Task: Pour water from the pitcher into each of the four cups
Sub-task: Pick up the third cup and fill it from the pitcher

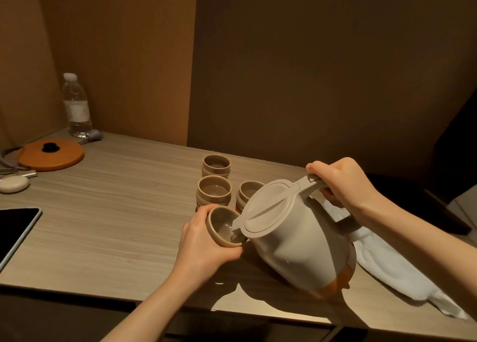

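Beige pitcher (291,241) w/ orange base tipped hard toward the left, lid on, spout over the rim of a tilted cup (222,226); bottom edge of pitcher near the table (111,212) front edge, cannot tell if touching. Right hand (343,184) wrapped round the pitcher handle at the top, thumb up by the lid hinge, gripping firm. Left hand (204,241) curled round the tilted cup just left of the pitcher spout, fingers under and behind, cup mouth angled toward the spout; thin stream or glint of water inside, hard to tell which. Three other cups upright behind the pitcher spout: nearest-left cup (214,190) just beyond the held one w/ liquid visible inside, right cup (247,194) partly hidden by the pitcher lid, far cup (216,166) furthest back; all three close together, contents of the latter two unclear. White cloth (395,269) lying flat right of pitcher, partly under it. Well left of pitcher: dark tablet (18,228) at the table's left edge, small pale oval case (14,184) beyond it, round orange lid (51,155) w/ black knob further back, clear plastic water bottle (77,106) upright in the far-left corner, a grey cable (90,137) by its foot. Brown wall panels behind.
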